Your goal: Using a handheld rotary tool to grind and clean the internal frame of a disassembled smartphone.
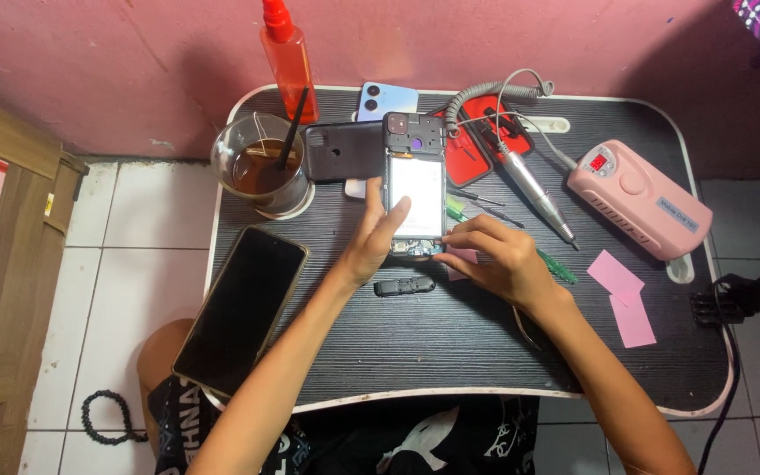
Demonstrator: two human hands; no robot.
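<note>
Head view, looking straight down on a dark lap table with a white rim. Opened phone (back cover off, pale battery and circuit board showing) lies flat at the middle, far half of the table. Left hand rests against its left edge, fingers loosely spread, thumb laid up onto the battery, steadying it. Right hand is curled at the phone's near end, fingertips pressed together on the lower board; whether they pinch a part or a tool I cannot tell.

Around it: removed black back cover just left of the phone, small black part loose just near of the left hand, glass mug of dark drink with a straw at far left, large dark phone hanging over the near-left rim, pink control box with its handpiece to the right.

Risks, as I judge them: the drink sits close to bare electronics, so an elbow bump could spill it; the loose part could roll off; the overhanging phone could get knocked down by the left forearm.
</note>
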